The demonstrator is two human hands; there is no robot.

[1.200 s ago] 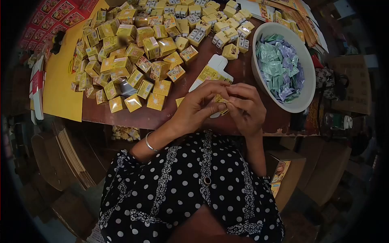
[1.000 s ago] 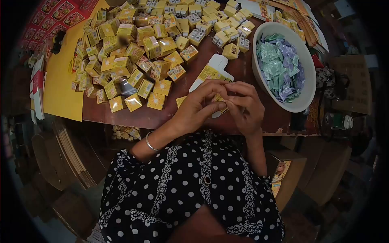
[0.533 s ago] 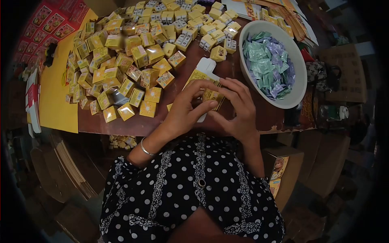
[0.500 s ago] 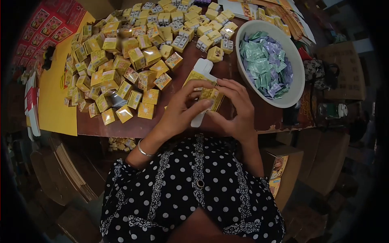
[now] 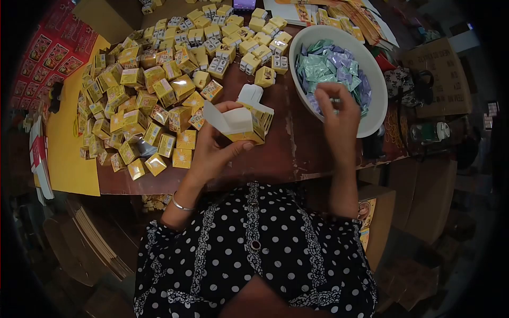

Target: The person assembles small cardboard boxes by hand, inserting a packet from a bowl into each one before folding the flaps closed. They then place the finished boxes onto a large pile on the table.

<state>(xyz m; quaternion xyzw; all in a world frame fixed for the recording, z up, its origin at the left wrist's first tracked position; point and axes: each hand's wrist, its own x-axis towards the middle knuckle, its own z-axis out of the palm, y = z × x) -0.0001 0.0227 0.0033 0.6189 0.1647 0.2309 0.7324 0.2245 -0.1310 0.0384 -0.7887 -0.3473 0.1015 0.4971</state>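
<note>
An unfolded yellow carton (image 5: 253, 125) with white inner flaps spread wide is in my left hand (image 5: 214, 151). My left thumb presses its near side while the fingers wrap behind it. Over the near left rim of a pale round basin (image 5: 383, 108) is my right hand (image 5: 340, 114), fingers loosely curled and thumb apart. Nothing shows in its grasp. Green and lilac sachets (image 5: 324, 68) fill the basin beneath and beyond it.
Small yellow boxes (image 5: 154, 100) are heaped across the table's left side, with yellow-and-white pieces (image 5: 262, 50) behind them. A yellow sheet (image 5: 66, 143) covers the left edge. Rubber bands (image 5: 395, 132) lie right of the basin, near a cardboard box (image 5: 437, 79).
My right hand has left the carton and moved right to the basin. The carton has opened out and tilted in my left hand, which has shifted left. The head view has shifted slightly.
</note>
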